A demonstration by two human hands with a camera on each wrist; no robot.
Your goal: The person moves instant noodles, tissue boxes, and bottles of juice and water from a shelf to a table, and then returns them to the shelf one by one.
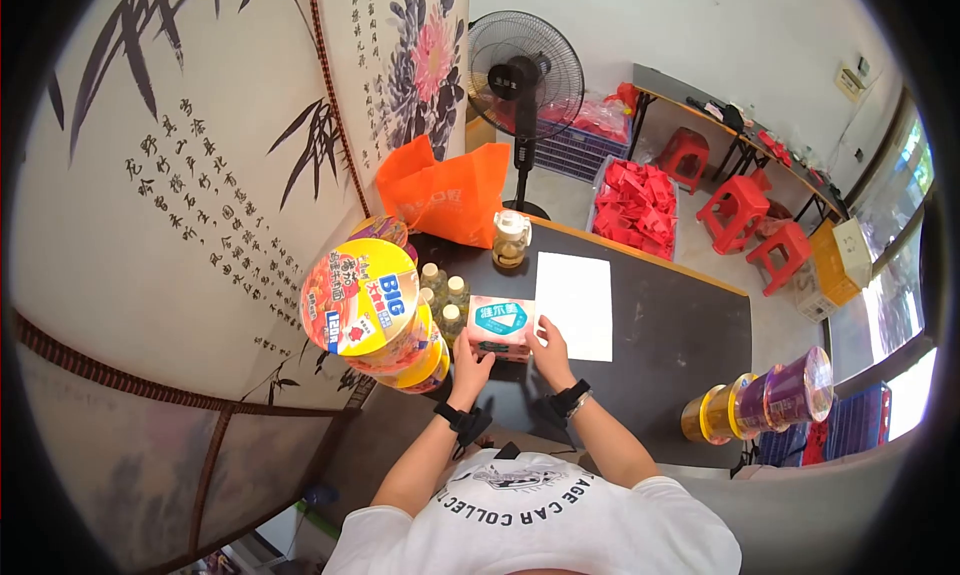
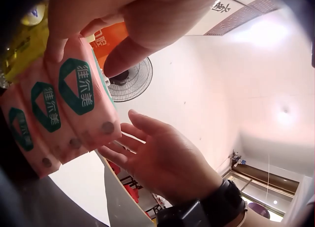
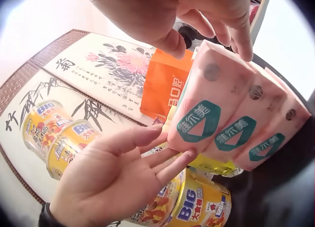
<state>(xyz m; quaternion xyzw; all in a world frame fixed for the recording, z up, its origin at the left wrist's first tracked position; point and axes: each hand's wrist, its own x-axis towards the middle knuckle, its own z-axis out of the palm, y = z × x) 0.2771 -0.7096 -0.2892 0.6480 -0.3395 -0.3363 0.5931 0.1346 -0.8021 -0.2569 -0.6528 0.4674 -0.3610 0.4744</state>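
A stack of three pink tissue packs (image 1: 501,325) with green-and-white labels stands on the dark table, between both hands. On its left side the left hand (image 1: 470,371) touches it with extended fingers; the right wrist view shows that palm (image 3: 115,173) spread, fingertips at the top pack's edge. The right hand (image 1: 550,355) is at the opposite side. Its fingers (image 2: 129,141) look loose and nearly straight in the left wrist view, tips right at the packs' edge. Neither hand curls round the stack.
Left of the packs are several capped bottles (image 1: 452,320) and stacked instant noodle tubs (image 1: 365,300). Behind stand a lidded jar (image 1: 511,240) and an orange bag (image 1: 450,195). White paper (image 1: 575,305) lies to the right; more tubs (image 1: 765,400) are at the table's right end.
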